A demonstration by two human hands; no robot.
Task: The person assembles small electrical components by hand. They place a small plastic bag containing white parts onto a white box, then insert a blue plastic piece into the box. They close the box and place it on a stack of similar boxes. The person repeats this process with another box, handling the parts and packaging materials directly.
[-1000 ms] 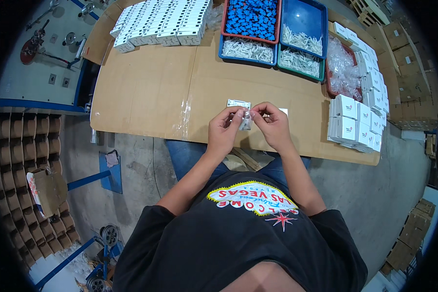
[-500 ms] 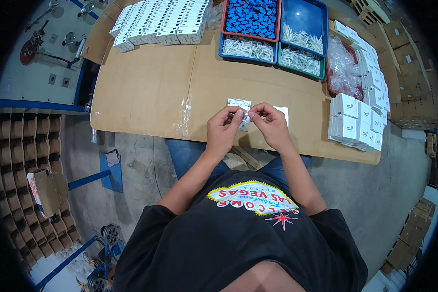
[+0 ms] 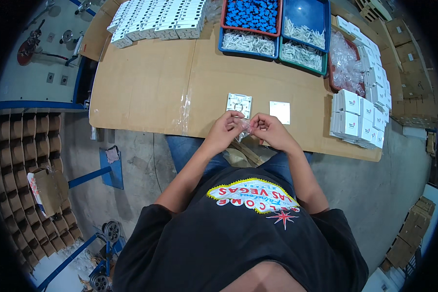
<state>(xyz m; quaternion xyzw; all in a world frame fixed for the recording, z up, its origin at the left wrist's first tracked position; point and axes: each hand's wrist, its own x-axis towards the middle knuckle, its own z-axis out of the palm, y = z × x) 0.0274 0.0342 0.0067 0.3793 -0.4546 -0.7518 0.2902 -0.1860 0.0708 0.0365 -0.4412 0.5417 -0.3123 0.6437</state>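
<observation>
Between my two hands is a small clear plastic bag [image 3: 244,127], crinkled, at the near edge of the cardboard-covered table. My left hand [image 3: 223,131] pinches its left side and my right hand [image 3: 274,132] its right side. What lies inside the bag is too small to make out. Just beyond my fingertips lies a white square plate [image 3: 239,101] with dark markings and a ring shape in its middle. To the right of it, a plain white square panel [image 3: 280,112] rests flat on the cardboard.
Rows of white switch-like blocks [image 3: 155,20] stand at the far left. Trays of blue pieces [image 3: 252,15] and white plugs [image 3: 248,45] sit at the back, beside a blue tray [image 3: 304,17]. Plastic bags [image 3: 344,63] and stacked white boxes [image 3: 357,119] fill the right side.
Both hands have come slightly nearer to me, uncovering more of the square plate and the white panel. More of the plastic bag shows between my fingers.
</observation>
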